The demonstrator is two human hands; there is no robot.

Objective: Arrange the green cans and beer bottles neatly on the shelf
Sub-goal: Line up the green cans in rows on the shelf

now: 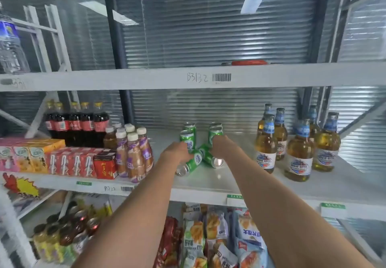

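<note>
On the middle shelf (261, 184), several green cans stand or lie in the centre. Two upright pairs stand at the back, one on the left (187, 135) and one on the right (215, 133). Two cans lie on their sides in front: one (191, 164) under my left hand (175, 154), one (211, 158) beside my right hand (223, 146). My left hand closes over the left lying can. My right hand wraps around an upright can on the right. Several beer bottles (266, 142) with blue neck labels stand loosely grouped at the right.
Left on the same shelf are cola bottles (77, 121), milk-tea bottles (131, 150) and drink cartons (69, 161). An upper shelf beam (146, 78) runs overhead. Snack bags (208, 236) and cans fill the shelf below. Bare shelf surface lies between the cans and the beer bottles.
</note>
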